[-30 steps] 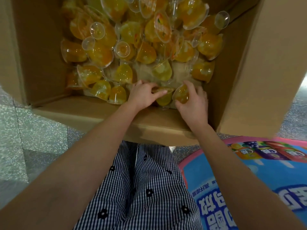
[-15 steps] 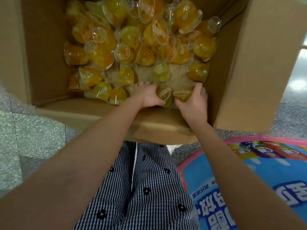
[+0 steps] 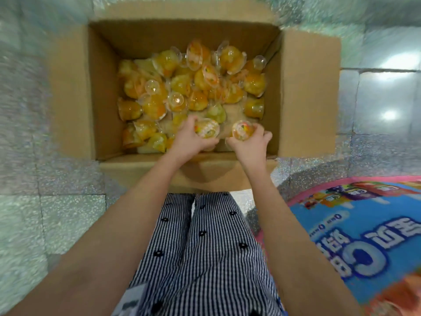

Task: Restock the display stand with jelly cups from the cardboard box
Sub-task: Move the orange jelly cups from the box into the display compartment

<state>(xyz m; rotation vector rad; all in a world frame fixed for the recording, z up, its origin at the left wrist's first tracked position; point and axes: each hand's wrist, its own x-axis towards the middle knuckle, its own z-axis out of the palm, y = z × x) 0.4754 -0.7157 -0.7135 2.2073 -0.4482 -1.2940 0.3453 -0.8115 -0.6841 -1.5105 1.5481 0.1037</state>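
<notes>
Fingers: the left hand [image 3: 188,142] has its fingers [image 3: 191,124] wrapped round the left cup [image 3: 206,130]. The right hand [image 3: 249,145] has its fingers [image 3: 265,134] wrapped round the right cup [image 3: 242,131]. Each hand holds one cup firmly.
Nearest ground: checked trousers [image 3: 205,258] with small dark flowers, above a speckled tile floor [image 3: 57,201].
Near right: a blue printed panel [image 3: 364,236] with a pink border, probably part of the display stand.
Writing: large white characters on the panel, upside down and blurred. Only a big letter C can be made out, and no brand is readable.
Key relation: the panel lies near and right of both held cups, so the carry should go up over the box's near wall, then toward the body and rightward. The right hand is nearer the panel.
Cup axis: both are tilted, with round printed lids turned up toward the camera. The lid print is unreadable.
Cardboard box [image 3: 307,92]: open on the floor with its flaps spread. Both hands are inside, close to its near wall.
Farther in: loose jelly cups [image 3: 193,87], orange and yellow, heaped toward the far left.
</notes>
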